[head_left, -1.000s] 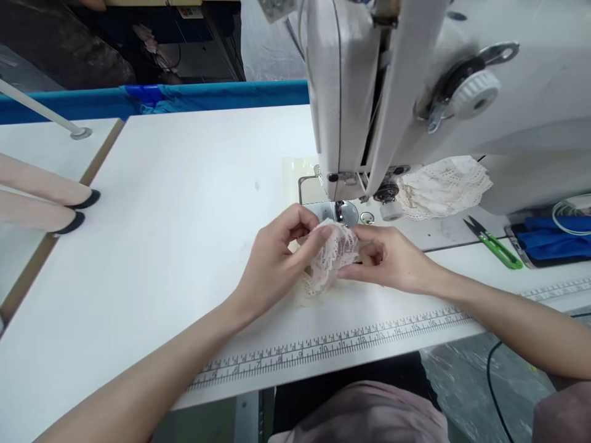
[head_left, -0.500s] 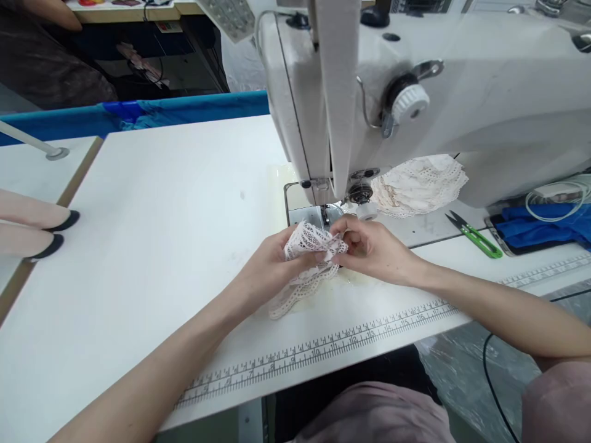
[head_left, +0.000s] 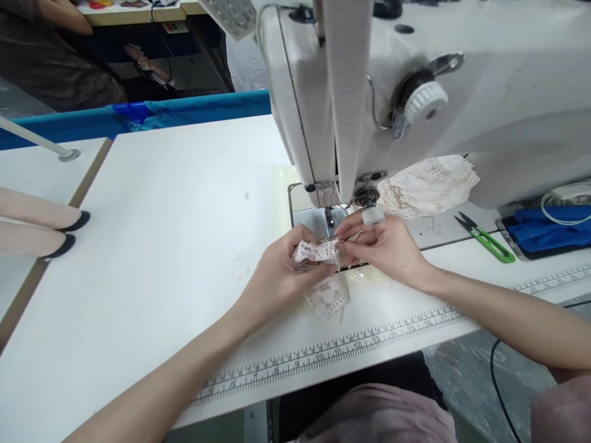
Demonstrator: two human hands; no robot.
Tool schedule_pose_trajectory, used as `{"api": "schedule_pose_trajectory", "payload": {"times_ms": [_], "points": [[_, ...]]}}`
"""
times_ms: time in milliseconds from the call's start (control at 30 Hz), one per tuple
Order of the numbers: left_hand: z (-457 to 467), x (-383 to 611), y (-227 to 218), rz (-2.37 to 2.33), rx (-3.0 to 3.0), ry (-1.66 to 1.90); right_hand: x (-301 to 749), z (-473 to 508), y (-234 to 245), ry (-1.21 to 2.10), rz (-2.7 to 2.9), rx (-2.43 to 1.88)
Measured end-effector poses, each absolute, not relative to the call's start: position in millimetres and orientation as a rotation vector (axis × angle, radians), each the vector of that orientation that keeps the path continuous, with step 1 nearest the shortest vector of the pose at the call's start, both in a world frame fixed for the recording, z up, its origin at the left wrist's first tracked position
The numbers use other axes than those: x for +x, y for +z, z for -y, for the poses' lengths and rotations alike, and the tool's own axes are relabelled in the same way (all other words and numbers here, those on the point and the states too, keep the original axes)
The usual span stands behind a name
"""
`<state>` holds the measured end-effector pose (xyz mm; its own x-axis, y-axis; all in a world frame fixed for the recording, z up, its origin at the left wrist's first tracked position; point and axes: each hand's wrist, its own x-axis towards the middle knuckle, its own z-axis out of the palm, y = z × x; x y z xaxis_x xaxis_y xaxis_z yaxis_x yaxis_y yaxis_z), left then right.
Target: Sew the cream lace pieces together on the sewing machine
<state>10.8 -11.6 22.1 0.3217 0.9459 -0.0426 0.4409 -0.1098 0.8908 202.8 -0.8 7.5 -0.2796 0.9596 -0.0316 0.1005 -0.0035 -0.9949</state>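
A strip of white lace [head_left: 323,271] is bunched between both my hands just in front of the needle plate [head_left: 318,218] of a white sewing machine [head_left: 415,92]. My left hand [head_left: 277,277] is closed round the lace from the left. My right hand [head_left: 388,249] pinches its right end with thumb and fingertips. A loose end of the lace hangs down onto the white table [head_left: 175,246] below my hands.
A pile of cream lace [head_left: 429,184] lies behind the machine's arm. Green thread snips [head_left: 489,240] and blue cloth [head_left: 549,231] lie at the right. A printed ruler [head_left: 346,347] runs along the table's front edge. Two pale forms with black tips [head_left: 50,231] lie at the left.
The lace has been gathered tighter and lifted closer to the needle; both hands shifted slightly towards the machine. The camera view swung a little.
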Motion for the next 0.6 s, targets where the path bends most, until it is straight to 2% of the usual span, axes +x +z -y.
{"api": "schedule_pose_trajectory", "payload": {"times_ms": [167, 600], "points": [[16.1, 13.9, 16.5, -1.357, 2.064, 0.951, 201.4, 4.0, 7.2, 1.402, 1.469, -1.091], [17.3, 7.8, 8.6, -1.295, 2.328, 1.010, 201.4, 4.1, 10.7, 1.078, 1.807, -1.102]]}}
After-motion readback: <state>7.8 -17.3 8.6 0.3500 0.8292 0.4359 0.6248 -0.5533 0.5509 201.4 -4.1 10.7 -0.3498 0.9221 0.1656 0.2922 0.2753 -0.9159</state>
